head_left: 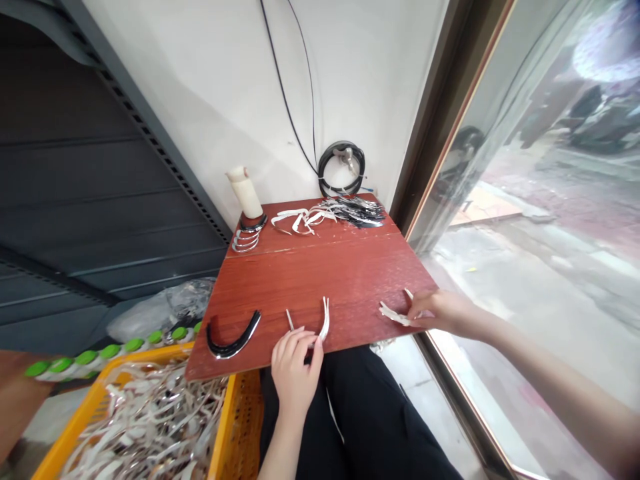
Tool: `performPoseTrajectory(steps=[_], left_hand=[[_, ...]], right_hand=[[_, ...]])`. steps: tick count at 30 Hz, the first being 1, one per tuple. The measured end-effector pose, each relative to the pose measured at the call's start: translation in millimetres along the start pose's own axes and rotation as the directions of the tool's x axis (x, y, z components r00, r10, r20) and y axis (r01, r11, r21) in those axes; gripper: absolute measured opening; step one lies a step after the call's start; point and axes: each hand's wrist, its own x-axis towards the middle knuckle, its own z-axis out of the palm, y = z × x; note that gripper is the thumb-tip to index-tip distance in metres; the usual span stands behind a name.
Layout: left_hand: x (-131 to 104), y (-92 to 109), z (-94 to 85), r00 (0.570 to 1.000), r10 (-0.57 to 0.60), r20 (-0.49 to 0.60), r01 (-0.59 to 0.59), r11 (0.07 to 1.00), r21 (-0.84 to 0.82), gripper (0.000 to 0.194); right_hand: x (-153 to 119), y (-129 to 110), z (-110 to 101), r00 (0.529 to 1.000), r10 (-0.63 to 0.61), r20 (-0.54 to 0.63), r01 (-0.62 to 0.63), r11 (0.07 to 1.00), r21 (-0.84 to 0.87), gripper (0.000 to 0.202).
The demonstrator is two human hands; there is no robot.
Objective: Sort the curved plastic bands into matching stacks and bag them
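At the front edge of a red-brown wooden table (300, 277), my left hand (295, 367) has its thumb and fingers closed on a white U-shaped band (325, 320). The band's two ends point away from me. Over at the right front corner, the fingers of my right hand (433, 310) pinch another white curved band (395, 315), which lies on the tabletop. Left of my left hand rests a shiny black curved band (234, 343), apparently several nested together. My fingers hide the middle of both white bands.
An orange crate (227, 427) full of white and silver bands stands at lower left. Along the table's back lie white bands (300, 219), a dark, shiny pile (360, 212), a cream-coloured roll (246, 195) and silver curved pieces (246, 240). A glass door (480, 220) borders the right.
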Motion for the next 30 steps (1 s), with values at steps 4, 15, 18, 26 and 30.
performPoseTrajectory(steps=[4, 15, 18, 26, 30], left_hand=[[-0.1, -1.0, 0.9, 1.000, -0.008, 0.010, 0.008, 1.000, -0.001, 0.004], [0.6, 0.7, -0.8, 1.000, -0.017, 0.014, 0.017, 1.000, -0.002, 0.006], [0.4, 1.1, -2.2, 0.999, -0.021, 0.024, 0.022, 1.000, -0.005, 0.006], [1.5, 2.9, -4.3, 0.998, -0.045, 0.036, 0.047, 0.998, -0.040, 0.008], [2.4, 4.0, -5.7, 0.997, -0.063, 0.040, 0.066, 0.996, -0.055, 0.007]], right_hand=[[5.0, 6.2, 5.9, 0.997, 0.065, -0.041, -0.067, 0.996, -0.062, 0.021], [24.1, 6.9, 13.2, 0.999, 0.021, 0.031, -0.019, 0.998, -0.062, 0.018], [38.0, -1.8, 9.0, 0.996, -0.003, 0.090, 0.007, 0.999, -0.043, 0.021], [108.3, -1.6, -36.3, 0.998, 0.045, 0.040, -0.046, 0.998, 0.048, 0.025], [174.8, -2.1, -44.2, 0.996, -0.018, -0.086, 0.022, 0.999, 0.043, 0.028]])
